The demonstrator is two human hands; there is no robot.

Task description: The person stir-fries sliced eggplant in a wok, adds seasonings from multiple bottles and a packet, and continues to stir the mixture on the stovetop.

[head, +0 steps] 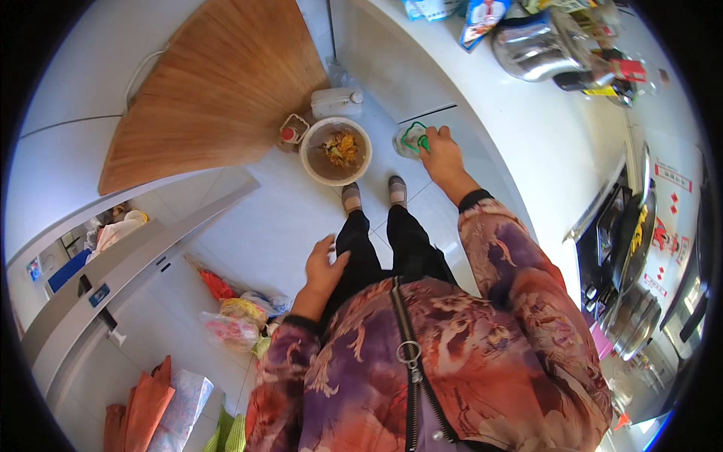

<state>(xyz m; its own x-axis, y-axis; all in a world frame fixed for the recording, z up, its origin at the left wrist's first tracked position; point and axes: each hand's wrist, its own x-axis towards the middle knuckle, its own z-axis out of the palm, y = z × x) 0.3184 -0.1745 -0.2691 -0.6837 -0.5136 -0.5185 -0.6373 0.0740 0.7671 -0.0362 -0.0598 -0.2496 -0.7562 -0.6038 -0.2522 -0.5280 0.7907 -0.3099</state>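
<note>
My right hand (443, 158) is at the green cap of a clear plastic jug (406, 142) with a green handle, beside the white cabinet; its fingers are curled, and whether they grip the cap is unclear. My left hand (326, 274) hangs with fingers apart and nothing in it, by my left thigh. In front of my feet stands a round white bin (305, 161) with a liner and yellowish food scraps (342, 149) inside. A red-capped bottle (289, 135) and a white plastic jerrycan (337, 103) stand against the bin's far side.
A wooden board (220, 90) lies at the upper left. The white counter (491, 113) curves along the right, bearing a steel pot (536, 48) and a wok (635, 243) with yellow food on the stove. Plastic bags (240, 316) lie on the floor at left, near an open sliding door frame (164, 263).
</note>
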